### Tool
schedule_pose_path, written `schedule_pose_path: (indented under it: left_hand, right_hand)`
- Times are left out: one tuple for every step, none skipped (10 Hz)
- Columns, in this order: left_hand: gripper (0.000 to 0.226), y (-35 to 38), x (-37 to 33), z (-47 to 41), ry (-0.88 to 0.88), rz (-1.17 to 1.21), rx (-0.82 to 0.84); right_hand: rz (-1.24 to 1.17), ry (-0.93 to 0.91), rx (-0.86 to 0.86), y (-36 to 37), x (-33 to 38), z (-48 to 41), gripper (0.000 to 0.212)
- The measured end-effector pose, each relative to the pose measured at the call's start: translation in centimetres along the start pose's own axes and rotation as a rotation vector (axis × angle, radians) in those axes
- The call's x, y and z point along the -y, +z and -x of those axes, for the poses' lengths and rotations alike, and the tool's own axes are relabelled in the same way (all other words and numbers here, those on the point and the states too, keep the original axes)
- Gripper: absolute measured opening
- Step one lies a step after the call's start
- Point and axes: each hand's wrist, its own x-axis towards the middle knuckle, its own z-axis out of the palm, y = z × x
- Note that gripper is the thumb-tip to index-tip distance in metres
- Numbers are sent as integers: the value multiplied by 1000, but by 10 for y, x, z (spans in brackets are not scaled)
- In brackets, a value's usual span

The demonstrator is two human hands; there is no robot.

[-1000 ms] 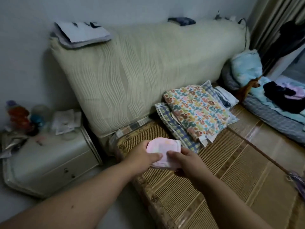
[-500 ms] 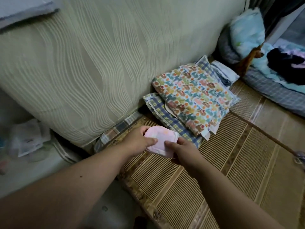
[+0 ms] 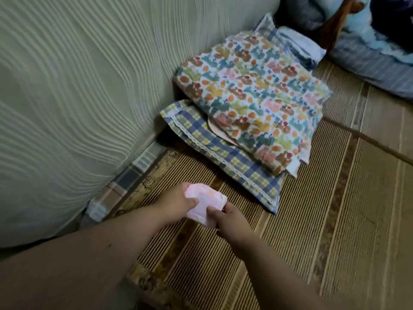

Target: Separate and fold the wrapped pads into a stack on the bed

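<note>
A pink wrapped pad is held just above the woven bed mat, near the bed's left edge. My left hand grips its left side, thumb on top. My right hand pinches its lower right corner. Whether it is one pad or several pressed together I cannot tell. The pad's underside is hidden.
A colourful patterned pillow lies on a blue plaid pillow just beyond the hands. A cream ribbed headboard cushion rises at the left. Folded blue bedding sits at the far right.
My view has moved closer and tilted down, so the nightstand has left the frame. Both hands have lowered the pad towards the mat while keeping hold of it.
</note>
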Motion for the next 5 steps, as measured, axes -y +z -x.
schedule_pose_path:
  left_hand:
    - [42,11,30,-37,-17,-13,30]
    - [44,24,59,-65,-29,-81,91]
    - [41,33,78,-83,-41,-127,107]
    - [41,36,86,-97,-58,-136,90]
    - [57,34,81,-90,-11,-290,66]
  right_hand:
    - [-79,37,-20,7,-29,-41,41]
    - [-117,101,-39,15,-58,-71,45]
    - [-71,87,-123,24,-76,-90,44]
    - [54,50,-215,27,-81,-102,47]
    - [80,38,-209,26,-77,-94,51]
